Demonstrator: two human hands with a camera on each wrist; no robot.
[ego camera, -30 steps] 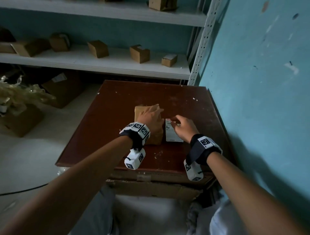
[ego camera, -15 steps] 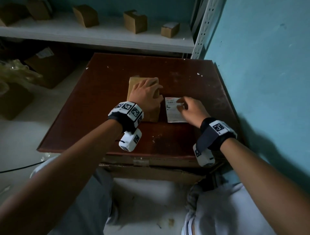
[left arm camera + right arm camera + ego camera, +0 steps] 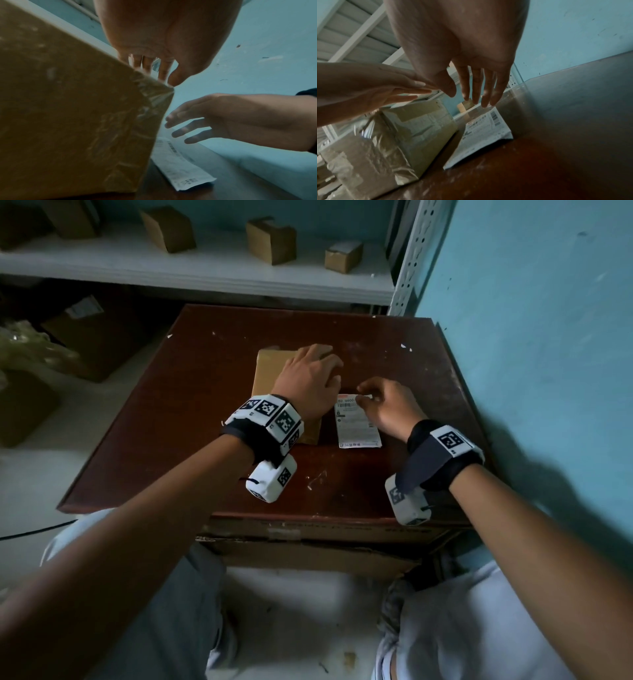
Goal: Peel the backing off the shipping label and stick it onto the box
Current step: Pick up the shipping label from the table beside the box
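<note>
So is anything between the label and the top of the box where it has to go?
Yes. The left hand lies flat on top of the box, covering much of that face. The label lies on the table right beside the box, under the right hand's fingertips; nothing sits between them.

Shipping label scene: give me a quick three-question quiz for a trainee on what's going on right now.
1. True or false: the shipping label is already stuck on the cardboard box.
2. Which hand rests on top of the box?
3. Where does the label lie? A: on the shelf. B: flat on the table, just right of the box. C: on the floor.

Key: 1 false, it lies beside the box; 2 the left hand; 3 B.
</note>
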